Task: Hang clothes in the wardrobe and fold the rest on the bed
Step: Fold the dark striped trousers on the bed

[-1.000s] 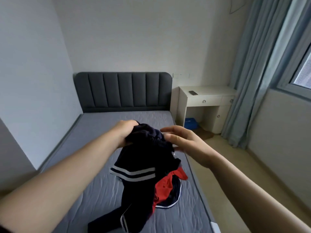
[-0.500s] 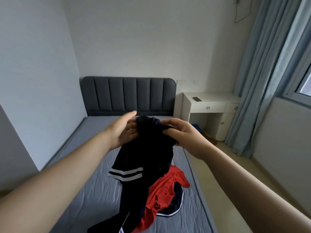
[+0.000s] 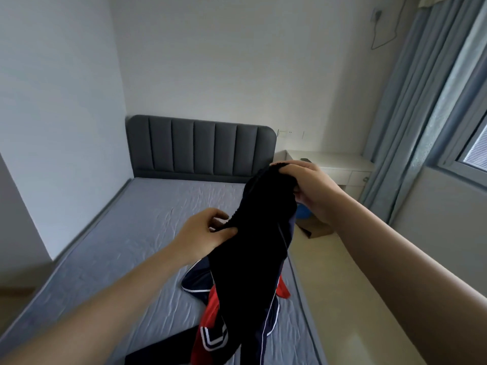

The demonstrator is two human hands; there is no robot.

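Observation:
A dark navy garment [image 3: 253, 259] with an elastic waistband and white side piping hangs above the grey bed [image 3: 126, 233]. My right hand [image 3: 308, 188] grips the top of the waistband, held high. Lower and to the left, my left hand [image 3: 205, 235] pinches the waistband's other end. Beneath the hanging cloth lie a red garment [image 3: 210, 309] and more navy fabric with white stripes [image 3: 213, 338], heaped on the mattress near its right edge. No wardrobe is in view.
A grey padded headboard [image 3: 200, 146] stands against the far wall. A white desk [image 3: 340, 164] sits right of the bed, with a blue bin [image 3: 303, 212] under it. Blue curtains [image 3: 411, 127] and a window fill the right side. Beige floor runs along the bed's right.
My right hand has risen and moved right with the waistband, while my left hand dropped lower. The dark garment is stretched out between them and lifted higher off the pile.

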